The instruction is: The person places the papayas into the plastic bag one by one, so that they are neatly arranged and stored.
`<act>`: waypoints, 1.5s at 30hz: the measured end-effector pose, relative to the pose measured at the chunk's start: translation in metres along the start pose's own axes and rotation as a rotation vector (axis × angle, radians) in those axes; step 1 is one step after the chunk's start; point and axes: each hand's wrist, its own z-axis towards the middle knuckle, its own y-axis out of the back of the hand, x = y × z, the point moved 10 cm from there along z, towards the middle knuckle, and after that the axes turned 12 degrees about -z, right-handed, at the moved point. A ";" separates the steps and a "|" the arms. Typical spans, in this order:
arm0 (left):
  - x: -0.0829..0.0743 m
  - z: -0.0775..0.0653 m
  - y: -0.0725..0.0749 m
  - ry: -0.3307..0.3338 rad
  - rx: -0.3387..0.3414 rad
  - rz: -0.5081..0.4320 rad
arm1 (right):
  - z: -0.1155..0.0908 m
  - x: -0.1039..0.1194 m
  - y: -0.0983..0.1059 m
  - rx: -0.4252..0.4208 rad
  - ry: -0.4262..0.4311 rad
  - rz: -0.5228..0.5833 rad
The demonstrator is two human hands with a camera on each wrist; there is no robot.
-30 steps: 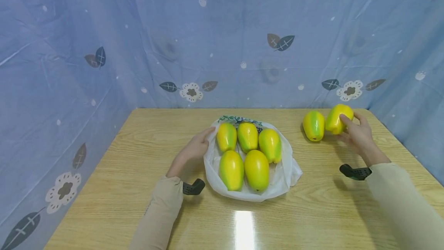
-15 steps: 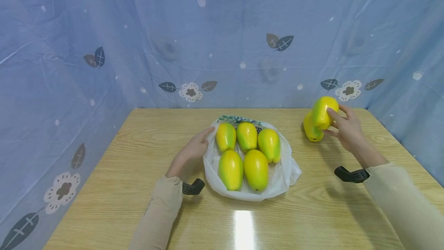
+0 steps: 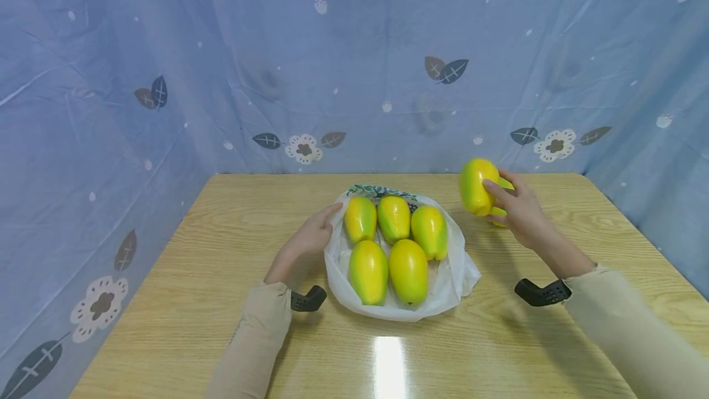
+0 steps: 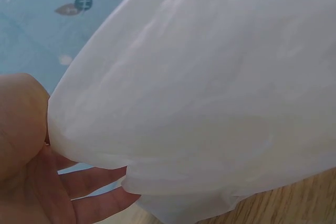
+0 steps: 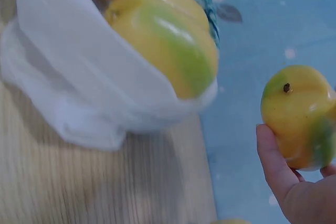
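My right hand (image 3: 523, 214) grips a glossy yellow-green papaya (image 3: 477, 186) between thumb and fingers, up off the table. In the right wrist view this papaya (image 5: 296, 119) shows a dark stem spot. Another papaya (image 3: 500, 217) stands behind the right hand, mostly hidden. A white plastic bag (image 3: 458, 263) with a green leafy print at its back rim lies spread wide, with several papayas (image 3: 408, 271) inside. At its left rim my left hand (image 3: 311, 234) holds the bag's edge; the left wrist view shows thumb and fingers (image 4: 94, 182) on either side of the plastic.
The wooden table (image 3: 232, 251) ends at a blue patterned curtain (image 3: 354, 79) behind and at both sides. Black wrist-worn devices show below the left sleeve (image 3: 310, 298) and right sleeve (image 3: 543, 292). A bright light reflection lies in front of the bag.
My right hand has lifted the papaya from the right and carried it leftward past the other papaya, towards the bag. The left hand and the bag have stayed put.
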 end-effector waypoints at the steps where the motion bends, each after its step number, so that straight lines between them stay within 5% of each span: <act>1: 0.000 0.000 0.000 0.000 0.001 -0.002 | -0.001 0.002 -0.005 0.015 0.001 0.005; 21: 0.000 -0.002 -0.001 0.001 -0.001 -0.040 | -0.012 0.022 -0.089 0.197 -0.001 0.021; 45: -0.005 -0.004 0.000 0.005 0.001 -0.044 | -0.012 0.041 -0.151 0.285 0.009 -0.141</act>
